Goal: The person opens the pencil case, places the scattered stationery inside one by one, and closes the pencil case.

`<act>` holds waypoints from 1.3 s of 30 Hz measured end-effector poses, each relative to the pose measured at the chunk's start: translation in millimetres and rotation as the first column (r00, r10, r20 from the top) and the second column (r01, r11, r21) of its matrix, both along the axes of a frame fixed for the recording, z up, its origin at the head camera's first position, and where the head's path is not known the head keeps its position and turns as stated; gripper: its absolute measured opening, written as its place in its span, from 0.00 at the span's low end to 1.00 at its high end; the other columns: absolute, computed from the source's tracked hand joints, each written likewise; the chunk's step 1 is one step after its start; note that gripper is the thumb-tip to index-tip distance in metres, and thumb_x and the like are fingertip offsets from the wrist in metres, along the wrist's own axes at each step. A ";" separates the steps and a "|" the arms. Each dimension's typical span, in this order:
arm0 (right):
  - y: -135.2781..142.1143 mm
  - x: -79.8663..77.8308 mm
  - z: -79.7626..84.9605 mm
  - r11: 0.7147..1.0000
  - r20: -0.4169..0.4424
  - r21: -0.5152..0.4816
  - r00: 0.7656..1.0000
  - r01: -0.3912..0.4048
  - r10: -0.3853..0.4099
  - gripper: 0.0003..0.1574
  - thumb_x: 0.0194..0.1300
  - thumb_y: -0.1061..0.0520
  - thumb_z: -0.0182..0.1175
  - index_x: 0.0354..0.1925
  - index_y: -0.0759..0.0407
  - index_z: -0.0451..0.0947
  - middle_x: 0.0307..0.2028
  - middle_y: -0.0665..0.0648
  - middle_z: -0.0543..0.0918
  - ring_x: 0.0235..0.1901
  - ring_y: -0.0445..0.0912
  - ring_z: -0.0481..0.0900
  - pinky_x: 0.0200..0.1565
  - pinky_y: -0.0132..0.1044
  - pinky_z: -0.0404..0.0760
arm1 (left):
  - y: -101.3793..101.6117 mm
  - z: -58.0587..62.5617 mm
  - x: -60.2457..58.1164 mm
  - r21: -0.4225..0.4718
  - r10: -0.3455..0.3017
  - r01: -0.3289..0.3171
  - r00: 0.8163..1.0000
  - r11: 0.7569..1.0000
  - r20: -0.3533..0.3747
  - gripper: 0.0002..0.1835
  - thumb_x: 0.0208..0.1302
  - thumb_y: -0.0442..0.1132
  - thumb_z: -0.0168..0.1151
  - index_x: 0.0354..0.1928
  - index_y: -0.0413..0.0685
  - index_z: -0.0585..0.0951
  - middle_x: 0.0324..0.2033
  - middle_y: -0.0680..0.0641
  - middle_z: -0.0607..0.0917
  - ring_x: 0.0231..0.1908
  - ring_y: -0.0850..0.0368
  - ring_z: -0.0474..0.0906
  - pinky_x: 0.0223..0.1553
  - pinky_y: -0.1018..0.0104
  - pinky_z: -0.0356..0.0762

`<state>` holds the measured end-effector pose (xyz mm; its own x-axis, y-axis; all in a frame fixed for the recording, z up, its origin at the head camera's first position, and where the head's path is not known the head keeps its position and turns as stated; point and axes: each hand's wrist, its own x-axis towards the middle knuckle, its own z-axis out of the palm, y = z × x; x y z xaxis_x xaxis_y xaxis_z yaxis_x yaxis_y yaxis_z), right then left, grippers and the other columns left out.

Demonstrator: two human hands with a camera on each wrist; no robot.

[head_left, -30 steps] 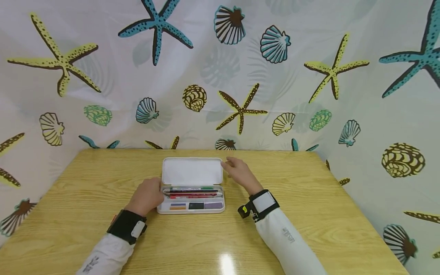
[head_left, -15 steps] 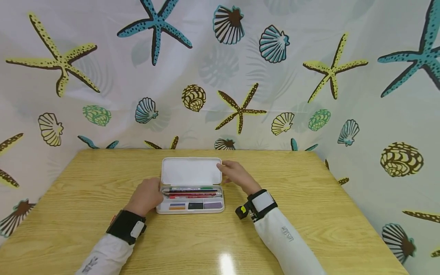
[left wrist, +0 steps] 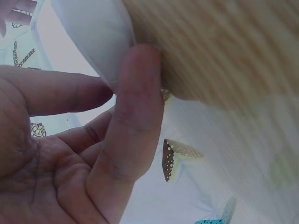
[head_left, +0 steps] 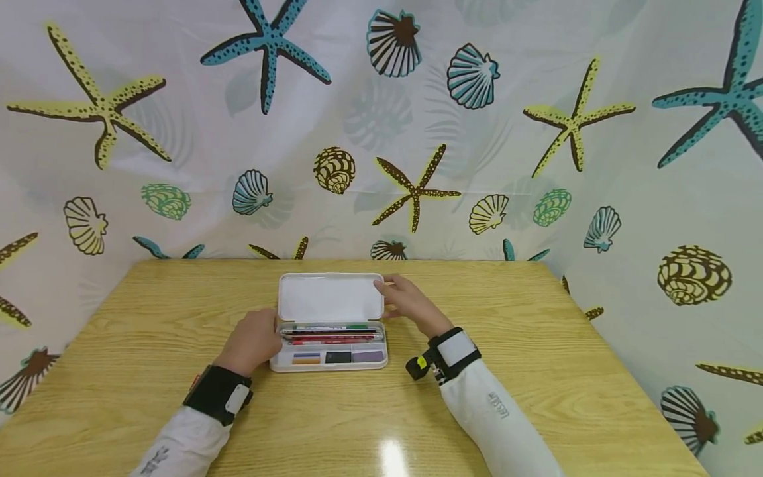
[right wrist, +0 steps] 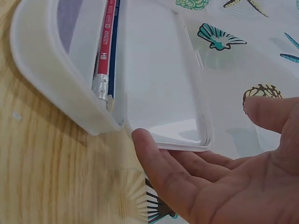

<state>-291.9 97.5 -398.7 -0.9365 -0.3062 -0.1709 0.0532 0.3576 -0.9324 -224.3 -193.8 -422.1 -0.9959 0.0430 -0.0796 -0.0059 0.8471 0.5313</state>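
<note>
A white pencil case (head_left: 328, 368) lies open on the table, its lid (head_left: 330, 298) folded back flat behind the base. Several pencils (head_left: 334, 336) fill the rear compartment; a red one marked HB (right wrist: 107, 46) shows close up in the right wrist view. In the front compartment are a striped block (head_left: 306, 358), a black one (head_left: 338, 357) and a purple one (head_left: 367, 356). My left hand (head_left: 253, 341) pinches the base's left end between thumb and finger. At the lid's right end my right hand (head_left: 411, 305) touches the edge with extended fingers, its thumb raised apart.
The wooden table (head_left: 536, 384) extends on both sides and in front of the case. A white cloth (head_left: 357, 119) printed with starfish and shells hangs behind it and around the sides. Both wrists carry black straps, the right one with a small camera (head_left: 417, 368).
My right hand has moved slightly left, from beside the lid to its right edge, where the fingers now touch it. The left hand keeps its grip, and the case stays put.
</note>
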 end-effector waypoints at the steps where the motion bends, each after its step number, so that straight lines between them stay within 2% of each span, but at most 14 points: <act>1: 0.4 -0.6 0.8 1.000 0.012 -0.008 1.000 0.002 -0.001 0.39 0.81 0.44 0.50 0.75 0.68 0.57 0.68 0.71 0.68 0.63 0.63 0.74 0.57 0.52 0.80 | 0.1 -0.1 0.0 0.003 0.001 -0.001 1.000 1.000 -0.001 0.08 0.60 0.26 0.58 0.42 0.29 0.78 0.31 0.41 0.81 0.26 0.50 0.75 0.26 0.62 0.71; 7: 5.3 -2.3 3.1 0.999 0.035 -0.038 0.999 -0.023 0.024 0.35 0.81 0.43 0.49 0.71 0.67 0.61 0.63 0.68 0.71 0.61 0.62 0.75 0.55 0.50 0.82 | 0.5 -1.3 0.1 0.016 0.002 -0.002 1.000 1.000 -0.005 0.12 0.61 0.26 0.58 0.46 0.28 0.79 0.32 0.41 0.82 0.27 0.50 0.76 0.26 0.62 0.72; 14: 8.7 -2.3 9.1 0.996 0.038 -0.058 0.997 -0.065 0.068 0.36 0.82 0.38 0.41 0.67 0.68 0.65 0.59 0.69 0.74 0.59 0.60 0.77 0.56 0.53 0.81 | -0.3 -0.1 -0.8 0.011 0.004 -0.004 1.000 1.000 -0.006 0.10 0.61 0.26 0.59 0.44 0.29 0.79 0.32 0.41 0.81 0.27 0.50 0.77 0.26 0.61 0.72; 19: 10.5 -1.9 9.1 0.995 0.014 -0.033 0.995 -0.095 0.095 0.30 0.81 0.41 0.47 0.57 0.67 0.72 0.56 0.65 0.75 0.57 0.58 0.76 0.54 0.52 0.82 | -0.6 2.0 -0.8 0.013 0.005 -0.005 1.000 1.000 0.010 0.06 0.60 0.26 0.59 0.39 0.31 0.77 0.29 0.41 0.80 0.25 0.50 0.77 0.24 0.62 0.72; 23: 11.3 -1.7 8.3 0.991 -0.007 -0.011 0.991 -0.135 0.135 0.25 0.80 0.44 0.51 0.51 0.66 0.74 0.54 0.63 0.74 0.55 0.57 0.75 0.54 0.52 0.82 | -2.3 2.0 -1.2 0.005 0.000 0.000 1.000 1.000 0.020 0.04 0.60 0.26 0.59 0.37 0.33 0.77 0.28 0.42 0.78 0.25 0.50 0.75 0.25 0.62 0.71; 29: 13.8 -1.2 10.8 0.976 -0.009 -0.003 0.976 -0.218 0.218 0.25 0.81 0.47 0.50 0.56 0.67 0.75 0.57 0.64 0.76 0.58 0.57 0.76 0.58 0.55 0.79 | -6.2 2.6 -1.7 -0.002 -0.019 0.019 1.000 1.000 0.020 0.03 0.58 0.28 0.59 0.33 0.36 0.76 0.25 0.44 0.76 0.24 0.50 0.73 0.25 0.61 0.67; 32: 15.6 0.4 13.5 0.964 -0.012 0.039 0.965 -0.262 0.263 0.26 0.80 0.46 0.49 0.59 0.66 0.76 0.59 0.64 0.78 0.60 0.58 0.75 0.61 0.58 0.75 | -8.2 2.2 -1.2 -0.010 -0.030 0.030 0.999 0.999 0.009 0.03 0.59 0.30 0.60 0.31 0.38 0.76 0.23 0.45 0.75 0.22 0.51 0.72 0.23 0.62 0.65; 36: 17.9 2.7 15.7 0.940 -0.014 0.132 0.948 -0.313 0.318 0.29 0.80 0.44 0.47 0.65 0.62 0.75 0.64 0.62 0.76 0.66 0.57 0.71 0.65 0.58 0.71 | -10.7 3.1 -0.3 -0.029 -0.057 0.057 0.998 0.998 0.000 0.07 0.64 0.33 0.61 0.28 0.40 0.75 0.21 0.47 0.74 0.20 0.53 0.71 0.21 0.63 0.65; 39: 20.2 4.4 16.7 0.905 -0.016 0.203 0.923 -0.373 0.384 0.31 0.80 0.44 0.46 0.69 0.59 0.74 0.68 0.61 0.74 0.69 0.56 0.69 0.66 0.57 0.69 | -12.0 5.0 0.3 -0.029 -0.076 0.076 0.997 0.997 0.009 0.10 0.66 0.34 0.62 0.27 0.41 0.75 0.20 0.48 0.73 0.19 0.55 0.70 0.21 0.64 0.64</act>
<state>-287.5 117.6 -382.1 -0.7662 -0.6058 -0.2146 -0.1701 0.5132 -0.8413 -224.0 -205.8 -417.2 -0.9892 0.1159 -0.0895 0.0551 0.8607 0.5061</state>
